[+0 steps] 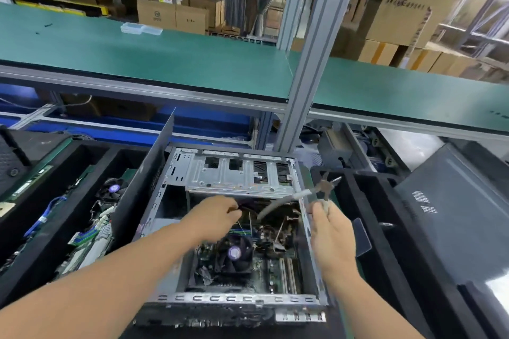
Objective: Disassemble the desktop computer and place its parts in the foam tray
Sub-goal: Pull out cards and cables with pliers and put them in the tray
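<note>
Here the open computer case lies on its side in the middle, with the left hand reaching inside above the fan, fingers pinching what looks like a dark cable. Over the case's right wall, the right hand grips pliers, their handles blurred. The foam tray, left of the case, holds boards and another fan.

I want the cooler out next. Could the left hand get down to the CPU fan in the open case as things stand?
Probably yes: the left hand is already inside the open case, and the CPU fan lies uncovered just below it.
</note>
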